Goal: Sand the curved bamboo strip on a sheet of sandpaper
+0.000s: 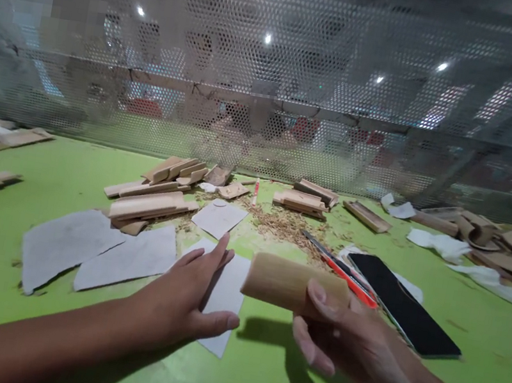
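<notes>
My right hand grips a curved, pale piece of split bamboo at its right end, holding it above the green table. The rounded side of the bamboo faces up, and its shadow falls on the tabletop below. My left hand reaches over a sheet of white paper, fingers stretched out and thumb apart, with nothing in it. Just beyond its fingertips lies a smaller piece of white paper. Left of that hand are two torn white paper pieces, one a larger sheet.
A pile of bamboo pieces lies behind the left hand, with more bamboo pieces further right. Wood shavings are scattered mid-table. An orange-handled knife rests beside a black phone. A perforated metal screen stands along the back.
</notes>
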Tool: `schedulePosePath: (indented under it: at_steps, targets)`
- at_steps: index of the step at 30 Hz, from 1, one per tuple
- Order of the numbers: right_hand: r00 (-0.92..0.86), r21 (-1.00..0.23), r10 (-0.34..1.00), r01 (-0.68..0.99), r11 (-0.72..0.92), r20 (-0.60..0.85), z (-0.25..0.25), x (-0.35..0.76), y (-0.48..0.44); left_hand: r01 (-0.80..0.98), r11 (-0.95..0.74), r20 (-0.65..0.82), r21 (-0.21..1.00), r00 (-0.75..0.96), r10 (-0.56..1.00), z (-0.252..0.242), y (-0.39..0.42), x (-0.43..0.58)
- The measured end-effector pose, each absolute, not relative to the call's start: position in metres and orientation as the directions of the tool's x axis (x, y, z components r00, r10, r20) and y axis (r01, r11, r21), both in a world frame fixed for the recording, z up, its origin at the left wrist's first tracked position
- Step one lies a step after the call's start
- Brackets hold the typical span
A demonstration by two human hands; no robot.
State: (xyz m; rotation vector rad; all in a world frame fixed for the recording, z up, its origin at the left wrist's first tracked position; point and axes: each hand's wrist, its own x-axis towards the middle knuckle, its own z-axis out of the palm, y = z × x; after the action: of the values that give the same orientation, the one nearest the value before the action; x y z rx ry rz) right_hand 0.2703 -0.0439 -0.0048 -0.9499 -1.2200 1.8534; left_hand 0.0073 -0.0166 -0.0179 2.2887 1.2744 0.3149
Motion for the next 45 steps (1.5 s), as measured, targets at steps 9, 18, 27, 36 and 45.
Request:
schedulePosePath:
  at_steps: [9,18,27,36,45]
  targets:
    - [-0.514,-0.960,0.849,-0.154,-0.233,-0.123,-0.005,0.268,-0.049,0.702,-0.484,0.004,0.523,0.566,0.825,-0.020,-0.015,0.006]
    - [-0.457,-0.839,0.859,-0.354,-0.414,-0.231,-0.008,0.267,-0.047,0.717,-0.469,-0.009,0.516,0.552,0.834,-0.021,-0.015,0.006]
    - [-0.396,-0.704,0.819,-0.430,-0.565,-0.416,0.002,0.269,-0.044,0.724,-0.472,-0.008,0.503,0.550,0.835,-0.019,-0.017,0.006]
    - [-0.393,-0.665,0.792,-0.435,-0.607,-0.467,0.000,0.268,-0.046,0.728,-0.472,-0.031,0.497,0.558,0.829,-0.019,-0.017,0.007]
    - [-0.415,-0.665,0.787,-0.428,-0.612,-0.457,0.000,0.268,-0.049,0.704,-0.499,0.009,0.505,0.574,0.819,-0.020,-0.017,0.004]
